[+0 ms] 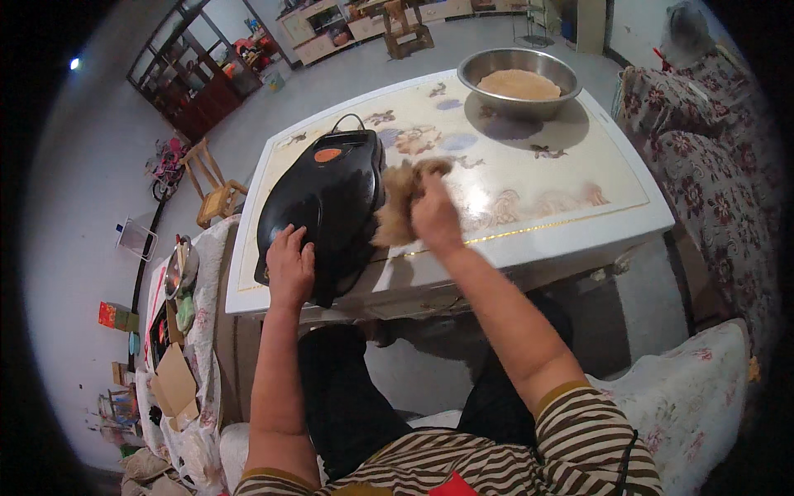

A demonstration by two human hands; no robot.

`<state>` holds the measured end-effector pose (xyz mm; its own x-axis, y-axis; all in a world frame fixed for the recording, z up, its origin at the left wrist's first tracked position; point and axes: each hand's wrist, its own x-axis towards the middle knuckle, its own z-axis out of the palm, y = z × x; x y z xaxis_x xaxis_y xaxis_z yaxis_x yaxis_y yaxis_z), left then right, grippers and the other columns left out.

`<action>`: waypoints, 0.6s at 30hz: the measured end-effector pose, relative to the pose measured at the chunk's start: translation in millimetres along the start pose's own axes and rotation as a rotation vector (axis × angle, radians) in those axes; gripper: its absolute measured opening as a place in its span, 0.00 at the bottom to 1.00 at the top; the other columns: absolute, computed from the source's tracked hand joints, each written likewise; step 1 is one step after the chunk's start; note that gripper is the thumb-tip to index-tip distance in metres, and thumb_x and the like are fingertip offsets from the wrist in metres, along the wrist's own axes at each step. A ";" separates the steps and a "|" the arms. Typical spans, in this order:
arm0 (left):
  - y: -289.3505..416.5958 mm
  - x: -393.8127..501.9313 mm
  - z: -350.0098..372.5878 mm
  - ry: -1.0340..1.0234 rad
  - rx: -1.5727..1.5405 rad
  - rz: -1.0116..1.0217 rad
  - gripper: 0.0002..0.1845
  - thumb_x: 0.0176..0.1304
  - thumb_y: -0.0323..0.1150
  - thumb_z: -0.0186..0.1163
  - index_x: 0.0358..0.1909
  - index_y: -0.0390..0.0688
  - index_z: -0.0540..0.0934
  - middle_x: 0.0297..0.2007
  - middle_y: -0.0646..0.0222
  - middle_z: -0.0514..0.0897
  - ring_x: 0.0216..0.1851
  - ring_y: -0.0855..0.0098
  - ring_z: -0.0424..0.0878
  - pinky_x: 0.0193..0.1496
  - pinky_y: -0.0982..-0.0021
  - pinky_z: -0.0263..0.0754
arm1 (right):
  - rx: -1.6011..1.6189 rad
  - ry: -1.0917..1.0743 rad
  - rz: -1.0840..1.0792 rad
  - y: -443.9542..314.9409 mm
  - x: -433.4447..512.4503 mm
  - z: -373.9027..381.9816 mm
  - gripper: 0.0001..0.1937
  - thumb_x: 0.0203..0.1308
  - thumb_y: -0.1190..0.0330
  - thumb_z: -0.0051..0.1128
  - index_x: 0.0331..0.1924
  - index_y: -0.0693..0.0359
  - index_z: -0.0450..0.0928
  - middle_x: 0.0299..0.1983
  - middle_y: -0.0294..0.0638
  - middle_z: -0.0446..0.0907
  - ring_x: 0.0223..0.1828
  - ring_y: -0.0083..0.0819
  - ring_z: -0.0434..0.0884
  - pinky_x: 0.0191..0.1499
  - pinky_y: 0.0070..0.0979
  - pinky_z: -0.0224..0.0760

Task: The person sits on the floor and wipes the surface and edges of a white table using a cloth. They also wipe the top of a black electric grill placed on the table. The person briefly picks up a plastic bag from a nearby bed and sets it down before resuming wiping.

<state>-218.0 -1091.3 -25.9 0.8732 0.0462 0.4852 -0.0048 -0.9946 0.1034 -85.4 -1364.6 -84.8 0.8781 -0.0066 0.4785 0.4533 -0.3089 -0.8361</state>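
A black electric griddle (298,198) with a closed lid and an orange oval on top lies on the left part of a white table (533,173). Flat on the lid's near left edge rests my left hand (290,263), fingers slightly spread, holding nothing. My right hand (434,211) grips a brown cloth (397,204), blurred by motion, just right of the griddle. The cloth seems to meet the griddle's right side; whether it touches the tabletop I cannot tell.
A steel bowl (520,84) of tan flour-like powder stands at the table's far right. Sofas with floral covers (713,149) flank the table on the right. To the left are a wooden chair (214,186), a cardboard box (173,378) and a metal bowl (186,266) on a covered seat.
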 end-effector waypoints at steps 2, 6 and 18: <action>2.7 2.5 -4.1 -0.017 0.004 -0.009 0.21 0.71 0.39 0.58 0.60 0.40 0.80 0.66 0.50 0.76 0.69 0.46 0.71 0.73 0.49 0.61 | -0.316 -0.003 -0.063 18.5 18.6 -22.9 0.23 0.59 0.72 0.54 0.59 0.70 0.77 0.56 0.58 0.79 0.59 0.59 0.76 0.65 0.47 0.70; 9.4 7.0 -3.0 -0.010 -0.029 0.000 0.22 0.70 0.40 0.61 0.61 0.39 0.80 0.66 0.49 0.76 0.68 0.47 0.71 0.72 0.50 0.61 | -0.715 -0.309 -0.204 35.1 -1.8 -20.7 0.19 0.54 0.66 0.60 0.50 0.63 0.82 0.50 0.45 0.80 0.60 0.50 0.74 0.61 0.45 0.70; 2.3 6.4 -2.1 0.007 -0.016 0.007 0.25 0.69 0.43 0.62 0.62 0.40 0.80 0.66 0.47 0.76 0.67 0.46 0.72 0.72 0.49 0.62 | -0.660 -0.214 0.041 60.1 16.5 -61.2 0.15 0.59 0.68 0.55 0.47 0.58 0.87 0.55 0.44 0.83 0.62 0.45 0.75 0.65 0.46 0.67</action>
<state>-213.3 -1093.1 -20.8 0.8699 0.0395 0.4916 -0.0190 -0.9934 0.1133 -53.1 -1441.5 -110.7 0.9341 0.1362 0.3301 0.2908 -0.8268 -0.4816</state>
